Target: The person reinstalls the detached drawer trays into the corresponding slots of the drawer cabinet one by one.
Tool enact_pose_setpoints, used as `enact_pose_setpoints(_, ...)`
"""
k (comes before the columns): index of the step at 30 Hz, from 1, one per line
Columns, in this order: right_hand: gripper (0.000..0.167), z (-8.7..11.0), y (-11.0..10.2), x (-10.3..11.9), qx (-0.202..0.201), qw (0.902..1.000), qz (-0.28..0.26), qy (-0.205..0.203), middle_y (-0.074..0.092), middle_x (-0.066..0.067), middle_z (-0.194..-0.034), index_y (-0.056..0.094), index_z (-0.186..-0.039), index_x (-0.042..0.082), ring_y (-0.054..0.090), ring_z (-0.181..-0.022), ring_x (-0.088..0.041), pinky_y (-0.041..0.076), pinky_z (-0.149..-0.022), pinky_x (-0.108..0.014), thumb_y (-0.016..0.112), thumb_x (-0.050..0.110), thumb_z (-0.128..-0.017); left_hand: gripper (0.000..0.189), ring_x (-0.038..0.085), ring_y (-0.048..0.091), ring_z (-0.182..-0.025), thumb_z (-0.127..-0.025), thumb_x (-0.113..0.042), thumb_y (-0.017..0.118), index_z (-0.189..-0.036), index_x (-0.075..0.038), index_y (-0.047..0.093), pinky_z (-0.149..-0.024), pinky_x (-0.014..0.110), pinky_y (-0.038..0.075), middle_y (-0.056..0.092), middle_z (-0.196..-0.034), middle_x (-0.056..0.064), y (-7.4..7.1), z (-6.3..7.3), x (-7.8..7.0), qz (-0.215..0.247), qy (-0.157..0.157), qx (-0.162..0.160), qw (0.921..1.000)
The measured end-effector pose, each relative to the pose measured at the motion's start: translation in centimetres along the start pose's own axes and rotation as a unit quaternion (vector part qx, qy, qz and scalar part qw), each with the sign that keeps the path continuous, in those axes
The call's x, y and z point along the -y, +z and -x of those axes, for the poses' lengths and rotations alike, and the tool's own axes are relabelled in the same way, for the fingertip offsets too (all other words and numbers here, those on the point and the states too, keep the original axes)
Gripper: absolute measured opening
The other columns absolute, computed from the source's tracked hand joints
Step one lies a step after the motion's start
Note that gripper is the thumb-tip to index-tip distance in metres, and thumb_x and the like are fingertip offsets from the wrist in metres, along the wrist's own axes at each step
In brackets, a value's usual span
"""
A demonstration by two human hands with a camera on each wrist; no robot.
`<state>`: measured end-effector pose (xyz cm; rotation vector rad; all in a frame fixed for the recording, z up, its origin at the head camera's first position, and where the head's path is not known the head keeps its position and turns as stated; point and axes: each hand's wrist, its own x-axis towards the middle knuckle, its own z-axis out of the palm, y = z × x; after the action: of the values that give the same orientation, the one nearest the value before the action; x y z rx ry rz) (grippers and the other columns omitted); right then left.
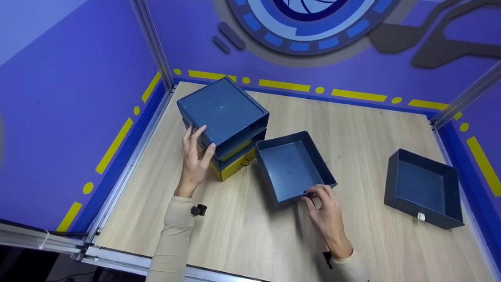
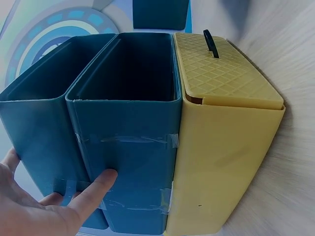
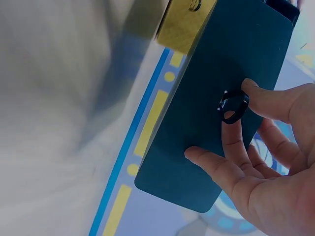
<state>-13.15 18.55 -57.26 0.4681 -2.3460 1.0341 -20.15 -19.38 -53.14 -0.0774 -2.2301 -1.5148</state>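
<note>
A stack of drawer units stands at the left, with two dark blue casings (image 1: 223, 109) above a yellow one (image 2: 229, 147). Both blue slots gape in the left wrist view, while a yellow drawer front (image 2: 221, 73) with a black pull fills the lowest. My left hand (image 1: 194, 160) touches the stack's near-left side with its fingers spread. To the right of the stack, my right hand (image 1: 325, 211) pinches the black ring pull (image 3: 233, 106) on the front of a dark blue drawer (image 1: 289, 168). That drawer is raised off the table, its hollow side up.
Another dark blue drawer (image 1: 422, 188) with a white tab (image 1: 421, 216) sits on the wooden table (image 1: 360, 137) near the right edge. Printed blue walls (image 1: 297, 70) and metal frame posts enclose the back and sides.
</note>
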Motion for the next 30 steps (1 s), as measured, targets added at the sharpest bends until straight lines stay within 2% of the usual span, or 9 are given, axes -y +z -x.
enact_pose_setpoints(5, 0.034, 0.0, 0.5, 1.1, 0.014, 0.9998, -0.001, -0.014, 0.068, -0.010, -0.103, 0.073, -0.097, 0.002, 0.072, -0.084, -0.019, 0.059, -0.073, -0.039, 0.090, -0.013, -0.072, 0.058, 0.044, 0.018, -0.163, -0.104, -0.032, 0.063, -0.159, -0.022, 0.048, -0.119, 0.075, 0.031, 0.016, -0.175, 0.021, 0.1, 0.1, 0.0, 0.003, 0.000, 0.004, 1.0000)
enact_pose_setpoints(7, 0.035, 0.1, 0.6, 1.4, 0.015, 0.9997, -0.002, -0.019, 0.068, -0.010, -0.103, 0.073, -0.097, 0.002, 0.071, -0.084, -0.019, 0.059, -0.073, -0.041, 0.091, -0.014, -0.071, 0.058, 0.043, 0.018, -0.163, -0.104, -0.031, 0.063, -0.159, -0.022, 0.048, -0.118, 0.075, 0.033, 0.016, -0.175, 0.021, 0.1, 0.2, 0.0, 0.007, 0.002, 0.005, 1.0000)
enact_pose_setpoints(10, 0.037, 0.3, 0.6, 1.8, 0.016, 0.9995, -0.003, -0.026, 0.068, -0.009, -0.102, 0.073, -0.097, 0.002, 0.071, -0.084, -0.018, 0.058, -0.074, -0.037, 0.091, -0.015, -0.069, 0.058, 0.043, 0.018, -0.163, -0.104, -0.030, 0.063, -0.159, -0.022, 0.048, -0.115, 0.075, 0.037, 0.015, -0.175, 0.021, 0.0, 0.2, 0.0, 0.012, 0.005, 0.005, 0.9999)
enact_pose_setpoints(15, 0.038, 0.3, 0.8, 2.7, 0.023, 0.9985, -0.016, -0.046, 0.068, -0.006, -0.102, 0.073, -0.097, 0.003, 0.071, -0.085, -0.016, 0.055, -0.079, -0.020, 0.092, -0.015, -0.068, 0.058, 0.042, 0.019, -0.162, -0.104, -0.031, 0.064, -0.159, -0.024, 0.048, -0.109, 0.074, 0.044, 0.015, -0.175, 0.019, -0.1, 0.2, 0.0, 0.014, 0.002, 0.006, 0.9999)
enact_pose_setpoints(17, 0.039, 0.3, 0.9, 3.1, 0.026, 0.9979, -0.026, -0.054, 0.068, -0.005, -0.102, 0.073, -0.097, 0.003, 0.071, -0.085, -0.015, 0.054, -0.081, -0.017, 0.092, -0.016, -0.068, 0.058, 0.042, 0.019, -0.162, -0.104, -0.032, 0.064, -0.159, -0.025, 0.048, -0.107, 0.073, 0.047, 0.015, -0.175, 0.018, -0.1, 0.1, 0.0, 0.013, -0.001, 0.007, 0.9999)
enact_pose_setpoints(24, 0.038, -0.3, 1.7, 4.0, 0.035, 0.9946, -0.061, -0.077, 0.068, -0.003, -0.103, 0.073, -0.096, 0.004, 0.071, -0.084, -0.014, 0.056, -0.078, -0.021, 0.091, -0.016, -0.069, 0.058, 0.043, 0.019, -0.162, -0.104, -0.032, 0.063, -0.160, -0.025, 0.048, -0.106, 0.071, 0.049, 0.015, -0.175, 0.018, -0.2, 0.0, -0.1, 0.014, -0.003, 0.006, 0.9999)
enact_pose_setpoints(30, 0.039, -0.4, 2.4, 4.4, 0.047, 0.9927, -0.067, -0.089, 0.066, -0.002, -0.103, 0.072, -0.096, 0.005, 0.070, -0.084, -0.013, 0.055, -0.078, -0.017, 0.091, -0.016, -0.069, 0.059, 0.044, 0.019, -0.162, -0.104, -0.032, 0.064, -0.160, -0.025, 0.048, -0.104, 0.072, 0.050, 0.015, -0.175, 0.019, -0.2, 0.1, 0.0, 0.012, -0.005, 0.008, 0.9999)
